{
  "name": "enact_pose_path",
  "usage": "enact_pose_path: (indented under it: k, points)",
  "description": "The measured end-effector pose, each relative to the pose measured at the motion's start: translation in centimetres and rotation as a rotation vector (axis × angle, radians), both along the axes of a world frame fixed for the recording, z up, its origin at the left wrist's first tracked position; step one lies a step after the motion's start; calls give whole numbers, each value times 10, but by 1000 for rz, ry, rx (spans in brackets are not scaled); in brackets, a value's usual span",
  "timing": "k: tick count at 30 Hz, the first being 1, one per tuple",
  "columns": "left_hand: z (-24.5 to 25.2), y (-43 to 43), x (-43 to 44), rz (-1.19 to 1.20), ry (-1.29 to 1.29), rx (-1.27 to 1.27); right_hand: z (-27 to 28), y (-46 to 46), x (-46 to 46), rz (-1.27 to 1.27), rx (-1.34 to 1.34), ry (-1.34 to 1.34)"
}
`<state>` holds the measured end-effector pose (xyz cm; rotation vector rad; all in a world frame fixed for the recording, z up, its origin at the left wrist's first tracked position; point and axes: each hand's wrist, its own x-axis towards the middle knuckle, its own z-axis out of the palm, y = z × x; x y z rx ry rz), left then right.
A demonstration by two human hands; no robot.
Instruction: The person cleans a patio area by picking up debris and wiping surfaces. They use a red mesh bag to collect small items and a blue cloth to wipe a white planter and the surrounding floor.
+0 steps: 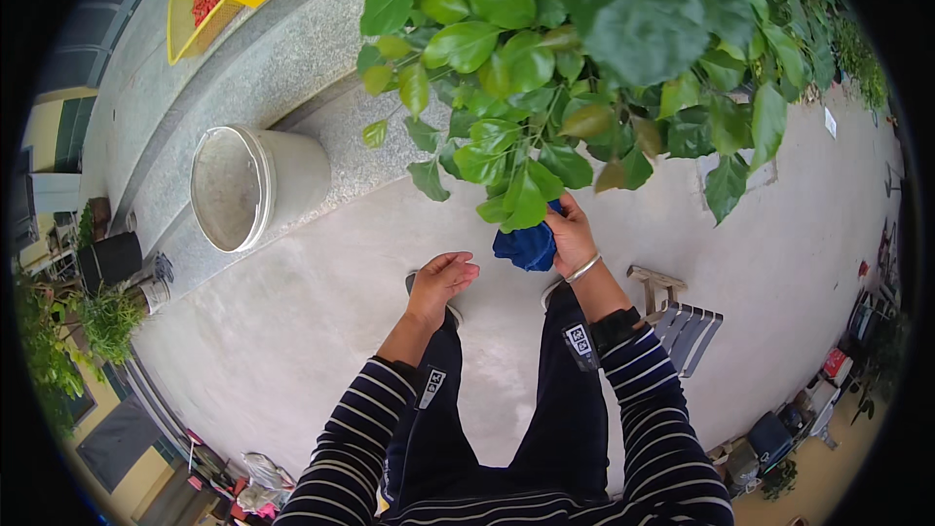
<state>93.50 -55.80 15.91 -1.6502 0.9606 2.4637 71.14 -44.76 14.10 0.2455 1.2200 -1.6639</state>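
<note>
A crumpled blue cloth (527, 247) is held in my right hand (572, 235), just under the lowest leaves of a large leafy plant (504, 80). One glossy leaf (524, 199) overhangs the top of the cloth and hides part of it; whether the cloth touches the leaf I cannot tell. My left hand (443, 280) hovers to the left of the cloth, apart from it, with nothing in it and its fingers loosely bent. Below both hands is the pale concrete floor (497, 336).
A whitish plastic bucket (299, 168) stands by the speckled stone steps (350, 139). Yellow baskets (182, 22) with red contents sit higher up. On the right is a small folding stool (687, 332). Potted greenery (109, 321) lines the left, assorted belongings (771, 438) the lower right.
</note>
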Motion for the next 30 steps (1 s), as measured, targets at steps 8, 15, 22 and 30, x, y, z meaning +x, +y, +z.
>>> enact_pose_path:
  k: [8, 15, 22, 30]
  points:
    - [-102, 62, 58, 281, 105, 256, -25, -54, 35, 556, 315, 1722]
    - [-154, 88, 74, 482, 172, 360, -23, -129, -24, 869, 443, 2857]
    - [-158, 62, 77, 669, 262, 349, -167, -168, -29, 1360, 574, 3004]
    - [-148, 42, 84, 686, 268, 407, -136, -232, -20, 1306, 674, 2888]
